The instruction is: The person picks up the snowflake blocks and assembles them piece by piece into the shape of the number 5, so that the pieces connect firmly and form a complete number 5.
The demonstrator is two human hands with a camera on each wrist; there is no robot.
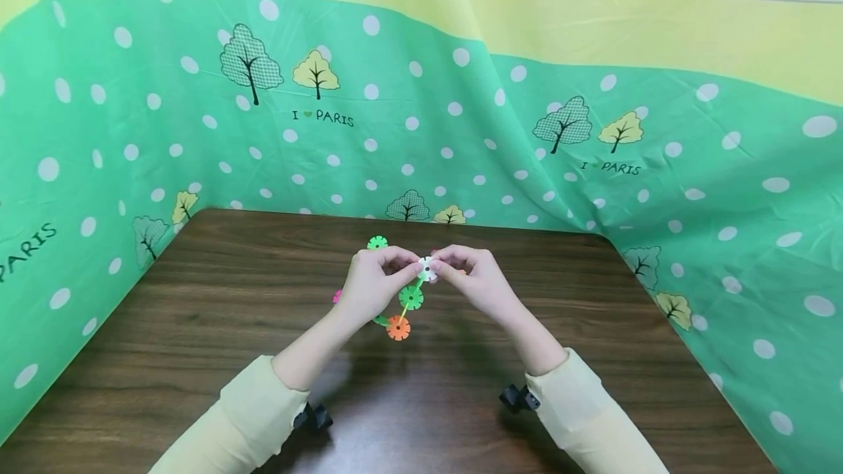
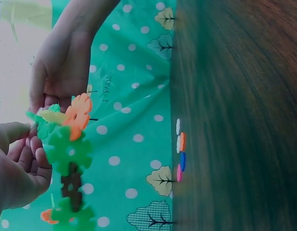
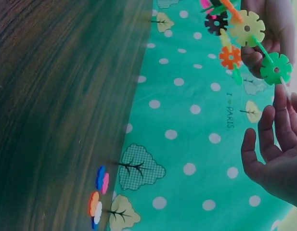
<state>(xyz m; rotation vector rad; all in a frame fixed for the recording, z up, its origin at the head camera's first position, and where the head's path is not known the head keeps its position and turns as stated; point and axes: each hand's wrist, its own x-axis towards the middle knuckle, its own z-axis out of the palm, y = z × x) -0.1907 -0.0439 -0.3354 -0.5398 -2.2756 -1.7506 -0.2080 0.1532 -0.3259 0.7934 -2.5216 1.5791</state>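
Observation:
Both hands meet above the table at a white notched interlocking disc [image 1: 427,269]. My left hand [image 1: 369,284] pinches the joined chain of discs at the white disc's left side. From the right, my right hand [image 1: 481,280] grips the white disc between thumb and fingers. Below it in the chain hang a green disc [image 1: 411,298] and an orange disc [image 1: 398,328]. The right wrist view shows a yellow disc [image 3: 247,29] and a dark disc [image 3: 216,23] further along. Part of the chain is hidden behind my left hand.
Several loose discs [image 2: 182,142] lie on the brown wooden table [image 1: 230,298], mostly hidden by my hands in the head view. A green and yellow printed cloth [image 1: 395,145] hangs behind and beside the table.

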